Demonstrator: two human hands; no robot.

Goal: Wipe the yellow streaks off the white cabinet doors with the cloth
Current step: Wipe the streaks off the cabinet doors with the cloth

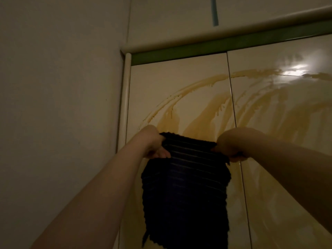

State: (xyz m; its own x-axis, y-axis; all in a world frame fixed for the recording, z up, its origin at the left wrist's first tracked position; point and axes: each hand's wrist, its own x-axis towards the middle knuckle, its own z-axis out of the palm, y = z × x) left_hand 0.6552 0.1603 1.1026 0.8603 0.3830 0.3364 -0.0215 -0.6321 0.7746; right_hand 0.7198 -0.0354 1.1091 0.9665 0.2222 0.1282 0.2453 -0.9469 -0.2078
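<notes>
A dark blue ribbed cloth hangs spread in front of the left cabinet door. My left hand pinches its upper left corner and my right hand pinches its upper right corner, both raised overhead. Yellow streaks arc across the left door and run on over the seam onto the right cabinet door, with drips trailing down. The cloth's top edge sits just below the lower ends of the streaks. The part of the door behind the cloth is hidden.
A plain wall stands close on the left, meeting a rounded cream post. A green strip and a rounded moulding run above the doors. A blue strip hangs at the top. Light glares on the right door.
</notes>
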